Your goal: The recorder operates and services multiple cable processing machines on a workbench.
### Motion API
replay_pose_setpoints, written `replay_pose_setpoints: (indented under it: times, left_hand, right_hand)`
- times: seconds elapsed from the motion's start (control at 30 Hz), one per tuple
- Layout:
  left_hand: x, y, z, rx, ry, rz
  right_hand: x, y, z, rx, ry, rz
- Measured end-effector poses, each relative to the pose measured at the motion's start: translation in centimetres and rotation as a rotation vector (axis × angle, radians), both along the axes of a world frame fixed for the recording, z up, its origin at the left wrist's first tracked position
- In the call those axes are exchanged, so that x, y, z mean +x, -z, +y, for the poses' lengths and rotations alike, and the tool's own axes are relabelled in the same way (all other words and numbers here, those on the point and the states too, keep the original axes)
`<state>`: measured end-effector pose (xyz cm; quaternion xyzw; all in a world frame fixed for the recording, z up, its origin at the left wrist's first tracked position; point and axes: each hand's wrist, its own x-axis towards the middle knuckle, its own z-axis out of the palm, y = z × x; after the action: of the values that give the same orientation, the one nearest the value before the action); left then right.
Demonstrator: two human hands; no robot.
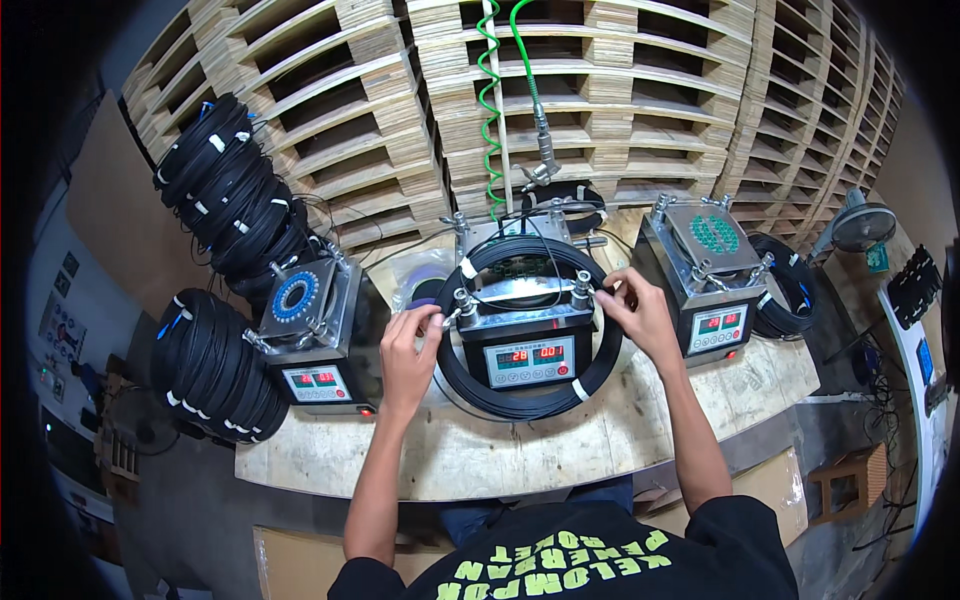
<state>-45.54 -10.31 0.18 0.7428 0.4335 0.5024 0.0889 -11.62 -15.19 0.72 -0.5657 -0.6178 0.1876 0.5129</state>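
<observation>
Coil (520, 395) sitting round mid box (527, 345); L hand (410, 345) & R hand (640, 312) pinching its ends at posts. Prob. mid-setup, seating unfinished.

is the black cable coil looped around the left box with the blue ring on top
No, the black cable coil loops around the middle box, where the left hand and right hand touch its knobs.

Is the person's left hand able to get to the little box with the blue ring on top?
Probably yes. The left hand is at the middle machine, and the box with the blue ring stands just beside it with nothing between them.
</observation>
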Motion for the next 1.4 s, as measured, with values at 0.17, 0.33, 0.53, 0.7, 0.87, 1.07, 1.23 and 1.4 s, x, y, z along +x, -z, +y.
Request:
replay_pose_setpoints:
  times: [0.17, 0.33, 0.53, 0.7, 0.87, 1.07, 1.23, 1.4]
  left_hand:
    - [0.5, -1.5, 0.5, 0.053, -0.039, 0.489]
    - [0.3, -1.3, 0.8, 0.12, 0.083, 0.535]
    - [-2.9, -2.0, 4.5, -0.137, 0.357, 0.291]
    - [-3.7, -1.0, 13.5, -0.376, 0.157, -0.165]
    - [0.0, 1.1, 21.0, -0.786, 0.131, -0.393]
    - [4.5, 3.6, 24.8, -1.006, 0.354, -0.639]
    - [4.3, 4.9, 25.0, -0.877, 0.441, -0.774]
    - [5.0, 3.5, 23.0, -0.776, -0.02, -0.528]
  right_hand:
    - [0.6, -0.3, -0.1, -0.02, -0.05, -0.091]
    - [1.6, 0.2, 1.0, -0.135, -0.094, 0.009]
    - [5.0, 0.1, 3.3, -0.345, -0.296, 0.302]
    - [6.9, 1.9, 11.5, -0.288, -0.187, 0.385]
    - [6.7, 2.2, 20.4, -0.308, -0.262, 0.49]
    - [5.8, 3.8, 25.3, -0.357, -0.41, 0.476]
    - [4.8, 3.5, 24.8, -0.359, -0.384, 0.547]
    - [4.5, 4.2, 23.1, -0.343, -0.203, 0.568]
